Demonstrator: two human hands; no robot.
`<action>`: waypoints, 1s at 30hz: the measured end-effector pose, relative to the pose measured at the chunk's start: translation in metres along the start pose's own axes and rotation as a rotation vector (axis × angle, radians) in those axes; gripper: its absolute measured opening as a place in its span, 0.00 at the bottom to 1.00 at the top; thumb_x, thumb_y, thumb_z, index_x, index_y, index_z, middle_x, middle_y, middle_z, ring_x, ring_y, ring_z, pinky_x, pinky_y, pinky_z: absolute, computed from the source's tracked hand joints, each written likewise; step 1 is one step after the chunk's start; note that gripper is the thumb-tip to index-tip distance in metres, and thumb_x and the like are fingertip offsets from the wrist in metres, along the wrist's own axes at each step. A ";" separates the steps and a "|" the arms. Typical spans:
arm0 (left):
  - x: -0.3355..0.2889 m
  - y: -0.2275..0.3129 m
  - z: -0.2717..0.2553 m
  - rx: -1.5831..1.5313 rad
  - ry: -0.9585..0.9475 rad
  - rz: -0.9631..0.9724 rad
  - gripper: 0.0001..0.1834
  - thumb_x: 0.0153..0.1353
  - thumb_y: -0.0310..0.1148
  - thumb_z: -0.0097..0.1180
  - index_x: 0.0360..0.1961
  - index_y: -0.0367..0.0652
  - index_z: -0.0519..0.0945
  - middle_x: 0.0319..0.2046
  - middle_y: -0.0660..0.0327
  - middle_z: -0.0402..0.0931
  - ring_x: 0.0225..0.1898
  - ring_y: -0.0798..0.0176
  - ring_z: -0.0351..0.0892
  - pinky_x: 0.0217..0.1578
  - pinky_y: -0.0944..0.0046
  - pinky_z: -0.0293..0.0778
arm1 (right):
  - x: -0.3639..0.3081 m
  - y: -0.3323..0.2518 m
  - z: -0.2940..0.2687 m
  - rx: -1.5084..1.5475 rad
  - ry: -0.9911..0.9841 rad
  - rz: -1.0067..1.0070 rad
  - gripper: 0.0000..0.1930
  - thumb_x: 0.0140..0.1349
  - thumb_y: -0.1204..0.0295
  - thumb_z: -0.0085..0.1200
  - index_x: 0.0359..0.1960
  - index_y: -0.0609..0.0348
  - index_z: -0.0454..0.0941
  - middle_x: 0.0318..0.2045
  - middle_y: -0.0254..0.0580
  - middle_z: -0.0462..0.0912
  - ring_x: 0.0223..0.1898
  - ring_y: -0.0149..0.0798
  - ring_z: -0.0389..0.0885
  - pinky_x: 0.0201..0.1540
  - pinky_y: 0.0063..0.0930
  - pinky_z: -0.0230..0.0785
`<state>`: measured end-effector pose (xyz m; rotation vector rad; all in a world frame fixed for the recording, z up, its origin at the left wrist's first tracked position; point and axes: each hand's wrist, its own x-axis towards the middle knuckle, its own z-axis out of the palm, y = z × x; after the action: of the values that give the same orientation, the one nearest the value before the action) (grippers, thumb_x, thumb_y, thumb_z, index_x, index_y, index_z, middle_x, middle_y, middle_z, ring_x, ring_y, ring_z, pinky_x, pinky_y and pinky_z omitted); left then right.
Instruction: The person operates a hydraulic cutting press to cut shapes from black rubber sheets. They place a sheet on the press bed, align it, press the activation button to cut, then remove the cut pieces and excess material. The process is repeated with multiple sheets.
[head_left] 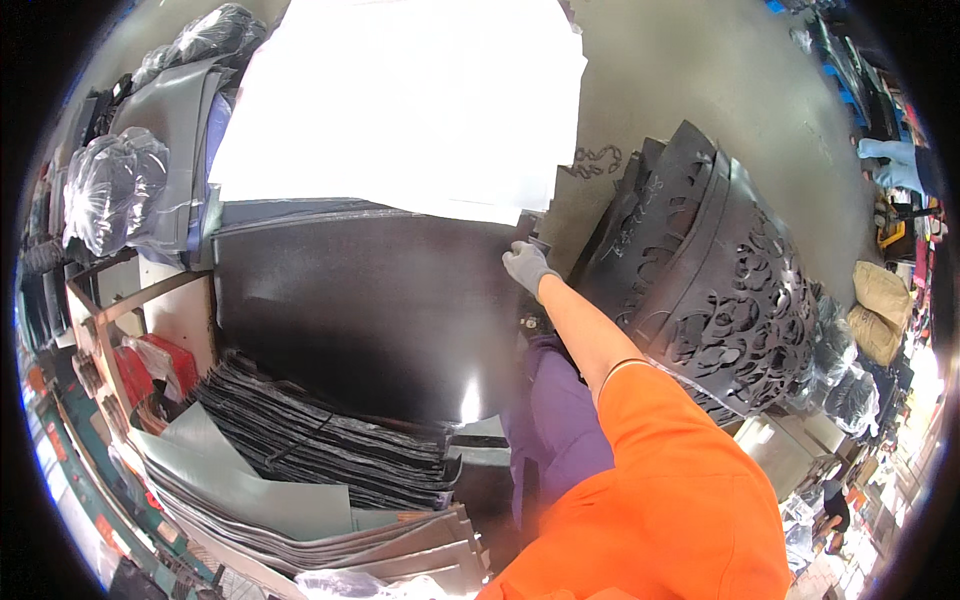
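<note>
My right hand, in a pale glove, reaches out from an orange sleeve to the right end of a large black sheet. Its fingers are curled closed at the corner, beside a small dark piece that I cannot make out clearly. Just beyond the hand, a big stack of white sheets, very bright in the light, overlaps the far edge of the black sheet. My left hand does not show.
Black cut-out patterned sheets lean at the right. Nearer left are stacked dark strips and grey-green sheets. A wooden frame and plastic-wrapped bundles stand at far left. A chain lies on the floor.
</note>
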<state>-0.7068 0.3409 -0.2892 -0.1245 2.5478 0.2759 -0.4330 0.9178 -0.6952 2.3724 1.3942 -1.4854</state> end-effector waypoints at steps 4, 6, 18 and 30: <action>-0.001 0.004 0.004 0.125 -0.043 0.051 0.17 0.64 0.38 0.60 0.49 0.41 0.77 0.26 0.67 0.72 0.25 0.69 0.69 0.27 0.70 0.68 | 0.028 0.006 0.020 0.095 -0.012 0.129 0.32 0.54 0.58 0.56 0.57 0.70 0.73 0.55 0.65 0.77 0.59 0.57 0.75 0.62 0.40 0.68; -0.001 0.005 0.006 0.163 -0.059 0.069 0.17 0.64 0.38 0.61 0.49 0.41 0.77 0.27 0.66 0.72 0.26 0.69 0.69 0.28 0.70 0.68 | 0.033 0.005 0.026 0.157 -0.036 0.209 0.33 0.53 0.57 0.57 0.57 0.70 0.73 0.57 0.66 0.75 0.61 0.58 0.74 0.62 0.41 0.67; 0.004 -0.010 0.010 0.287 -0.107 0.189 0.20 0.62 0.38 0.63 0.52 0.41 0.75 0.30 0.64 0.72 0.30 0.66 0.69 0.32 0.66 0.69 | 0.037 -0.003 0.016 0.466 -0.102 0.233 0.40 0.48 0.53 0.69 0.58 0.70 0.73 0.56 0.58 0.76 0.60 0.49 0.75 0.60 0.37 0.66; -0.008 0.006 0.034 0.032 -0.206 0.166 0.14 0.65 0.45 0.60 0.41 0.45 0.82 0.30 0.63 0.73 0.31 0.66 0.72 0.32 0.65 0.70 | -0.132 -0.069 0.025 -0.822 -0.263 -0.706 0.07 0.56 0.70 0.56 0.31 0.50 0.87 0.33 0.40 0.88 0.38 0.42 0.87 0.37 0.37 0.78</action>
<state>-0.6827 0.3547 -0.3111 0.1225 2.3588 0.2954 -0.5181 0.8606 -0.5843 1.2090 2.2849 -0.9133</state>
